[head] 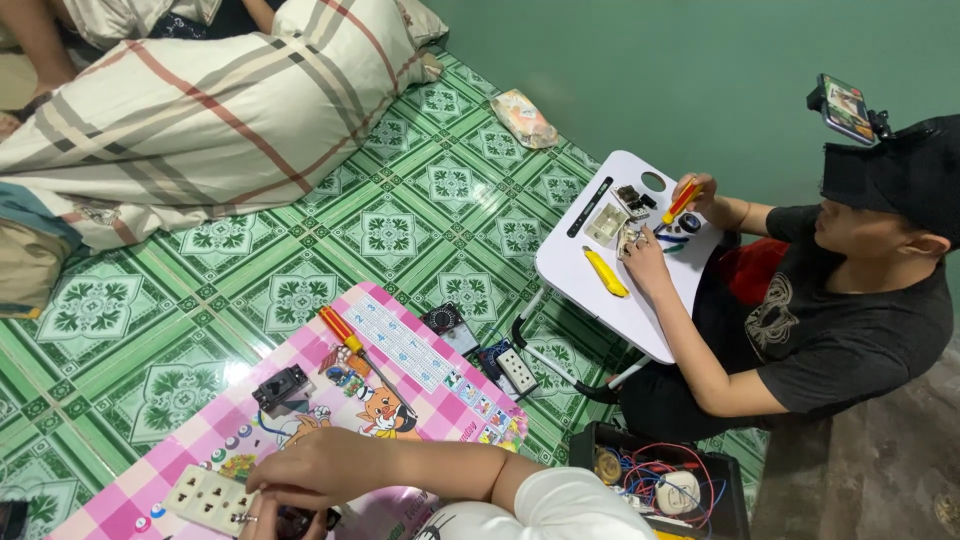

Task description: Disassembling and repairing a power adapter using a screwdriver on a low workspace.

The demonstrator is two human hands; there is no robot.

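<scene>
- Overhead, a green patterned tile floor (300, 240) is seen, with a striped cream, grey and red quilt (200, 110) heaped at its upper left.
- A pink checkered lap bench with cartoon prints (400, 370) is set low in the view before the camera wearer.
- A white folding lap bench (640, 310) is placed to the right, where another person in a black shirt (840, 320) is seated with an orange-handled screwdriver (682, 201) in hand.
- A black box of coiled wires (660, 480) is found on the floor between the two benches.
- The left hand (300, 470) is laid over the pink bench's near edge, touching a cream rectangular plastic socket plate (207, 497); its fingers are curled, though what they pinch cannot be told.
- The right hand (262, 522) is mostly cut off by the frame's bottom edge; whether its fingers are spread or pressed together cannot be told.
- A red and yellow screwdriver (340, 330) and a small black switch block (282, 386) are left apart on the pink bench.
</scene>
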